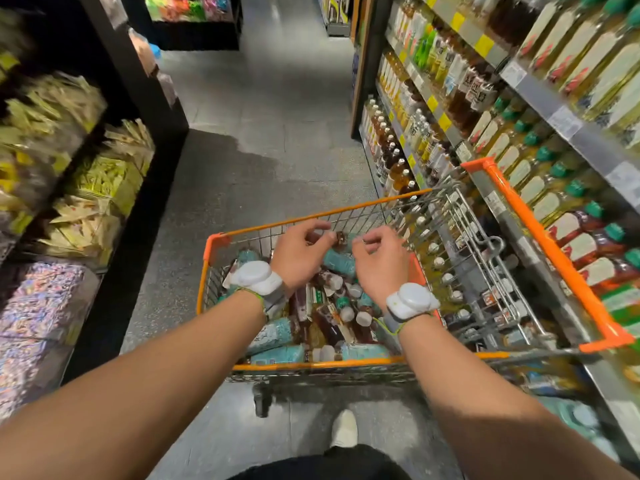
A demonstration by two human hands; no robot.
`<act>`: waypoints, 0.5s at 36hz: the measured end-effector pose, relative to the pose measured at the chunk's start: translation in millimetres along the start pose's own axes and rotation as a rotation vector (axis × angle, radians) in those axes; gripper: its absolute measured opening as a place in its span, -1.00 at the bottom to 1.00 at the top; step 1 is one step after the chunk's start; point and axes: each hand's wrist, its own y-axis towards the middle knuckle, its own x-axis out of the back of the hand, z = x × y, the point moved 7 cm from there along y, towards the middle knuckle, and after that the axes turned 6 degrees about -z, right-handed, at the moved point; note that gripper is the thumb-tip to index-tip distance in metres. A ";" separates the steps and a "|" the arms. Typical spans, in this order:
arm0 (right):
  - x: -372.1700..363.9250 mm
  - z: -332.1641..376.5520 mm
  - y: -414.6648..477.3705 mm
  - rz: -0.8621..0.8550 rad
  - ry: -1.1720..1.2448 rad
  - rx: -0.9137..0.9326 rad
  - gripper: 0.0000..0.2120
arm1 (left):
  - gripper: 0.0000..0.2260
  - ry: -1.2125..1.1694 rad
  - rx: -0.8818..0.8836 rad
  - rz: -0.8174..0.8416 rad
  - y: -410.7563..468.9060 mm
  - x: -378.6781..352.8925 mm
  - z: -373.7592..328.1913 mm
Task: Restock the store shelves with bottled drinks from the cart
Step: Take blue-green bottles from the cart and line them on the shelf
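I'm looking down a shop aisle: on my right, tall shelves (pixel 535 90) run its length, packed with rows of bottles (pixel 568 60) standing label-out, and yellow price tags (pixel 483 45) are fixed along the shelf edges. On my left, dark racks (pixel 114 299) hold bagged snacks (pixel 104 178), and a display of bright packs (pixel 187 8) stands at the far end. In front of me a wire cart (pixel 311 367) with orange trim, heaped with drinks (pixel 273 336), stands on the grey floor (pixel 270 98).
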 end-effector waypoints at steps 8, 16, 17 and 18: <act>-39.0 -26.8 40.7 0.117 0.029 -0.023 -0.87 | -0.77 0.066 0.114 -0.042 23.4 -15.0 32.6; -104.2 -23.3 30.3 0.261 0.017 -0.040 -0.85 | -0.79 0.139 0.206 -0.116 30.5 27.5 86.2; -116.6 -21.7 25.6 0.280 0.012 -0.041 -0.85 | -0.80 0.150 0.229 -0.127 30.8 36.2 97.2; -127.1 -19.1 20.3 0.299 0.002 -0.049 -0.84 | -0.81 0.146 0.245 -0.133 30.9 42.8 107.4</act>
